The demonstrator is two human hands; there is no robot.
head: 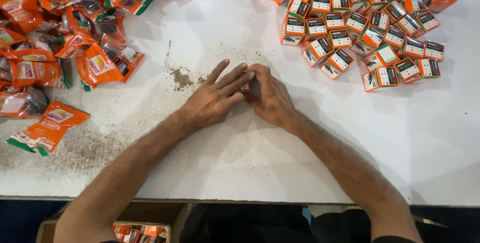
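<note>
Where the lower edge of the frame cuts off the white surface (260, 173), a cardboard carton (142, 232) at lower left holds a few orange boxes, seen only in part. Both forearms run up from the bottom corners and meet at the middle of the frame. The left hand (212, 98) lies flat, fingers stretched to the right and laid over the other hand's fingertips. The right hand (270, 95) is curled, its fingers bent in toward the left. Between them a small orange box (245, 87) shows only as a sliver, resting on the surface at centre; both hands are closed together on it, and its shape is mostly hidden. Just beyond the hands, dark grit (181, 78) is scattered on the surface, thickest to the upper left of the left hand. Farther off, at upper right, a crowd of orange boxes with dark-and-white ends (360, 23) stands packed together. At upper left and along the left edge lies a heap of orange plastic packets (75, 33), one packet (47, 128) lying apart nearer the left forearm.
</note>
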